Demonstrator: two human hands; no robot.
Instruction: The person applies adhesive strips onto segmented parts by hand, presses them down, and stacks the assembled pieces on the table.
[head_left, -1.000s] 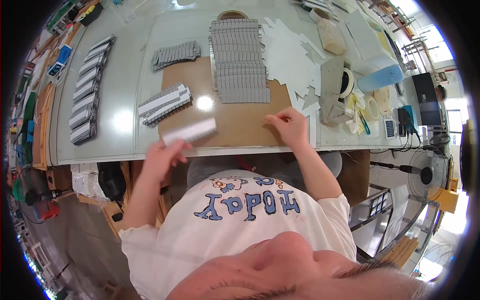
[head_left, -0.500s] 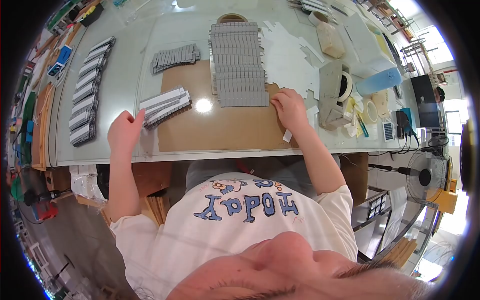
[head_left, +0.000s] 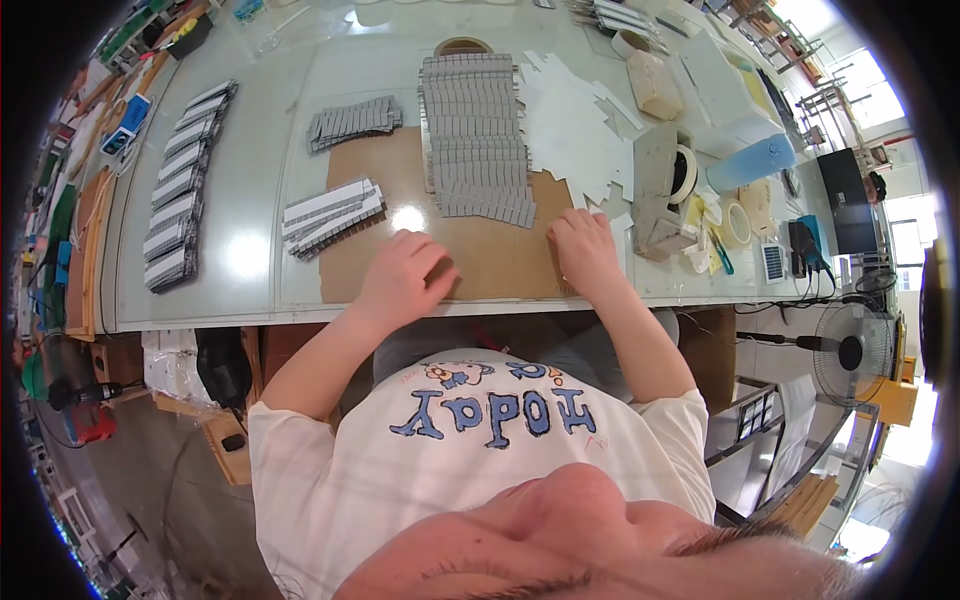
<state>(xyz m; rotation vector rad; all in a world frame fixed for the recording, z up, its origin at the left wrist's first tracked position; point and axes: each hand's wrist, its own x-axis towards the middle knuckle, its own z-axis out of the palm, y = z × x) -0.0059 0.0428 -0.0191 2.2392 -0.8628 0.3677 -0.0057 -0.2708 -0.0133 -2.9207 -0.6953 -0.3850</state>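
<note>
My left hand (head_left: 408, 275) is over the front part of a brown board (head_left: 490, 265), its fingers bent and thumb apart, with nothing visible between them. My right hand (head_left: 585, 250) is at the board's right edge, fingertips pressed together; what they hold, if anything, is hidden. Ahead of both hands lies a long overlapping row of grey slotted strips (head_left: 478, 140), its nearest strip slanting down to the right. Left of it are a small fanned stack of grey-and-white strips (head_left: 333, 215) and another grey bundle (head_left: 355, 122).
A long row of white-and-grey strips (head_left: 185, 190) lies at the far left. White paper-like pieces (head_left: 575, 125) spread right of the grey row. Further right are a tape dispenser (head_left: 660, 195), a blue bottle (head_left: 750, 163) and a tape roll (head_left: 736, 224). Another tape roll (head_left: 463, 46) sits behind.
My left hand has moved right, from beside the small fanned stack onto the brown board. My right hand has shifted slightly nearer me. The nearest grey strip now slants.
</note>
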